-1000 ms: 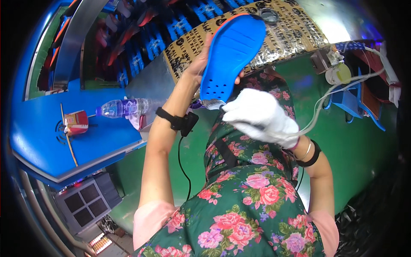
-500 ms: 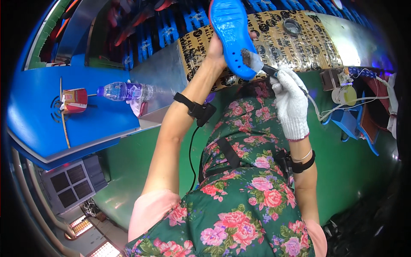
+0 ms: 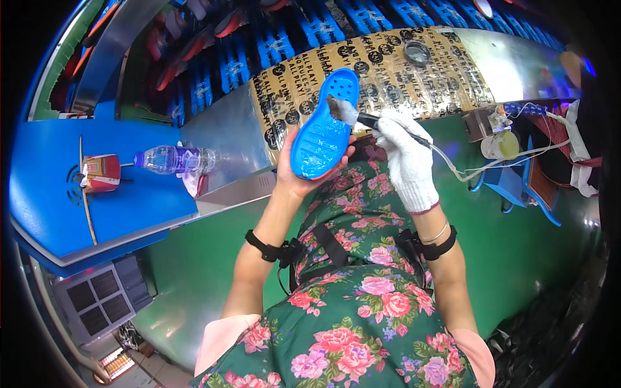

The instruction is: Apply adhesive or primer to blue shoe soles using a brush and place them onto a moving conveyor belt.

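Note:
My bare left hand [image 3: 292, 169] is closed round the lower, wide end of a blue shoe sole [image 3: 318, 139]. The sole's surface looks glossy and wet, and several small holes show at its upper end. My right hand [image 3: 402, 152], in a white knitted glove, grips a brush [image 3: 367, 120] with a dark handle and a pale collar. A thin white tube or cord runs off from the handle to the right. The brush's brown bristles touch the sole just below the holes. Beyond both hands lies the printed tan covering [image 3: 381, 71] of the work surface.
A round dish [image 3: 417, 53] sits on the covering. At left, a water bottle [image 3: 174, 160] lies near a red box [image 3: 101, 172] on a blue table [image 3: 45, 207]. Blue soles [image 3: 317, 29] line the far side. A blue chair [image 3: 517, 181] and a yellowish container [image 3: 501, 145] are at right.
The sole has come lower and turned round, so its holed end now points away from me. The brush has shifted left and upward with it, still against the sole.

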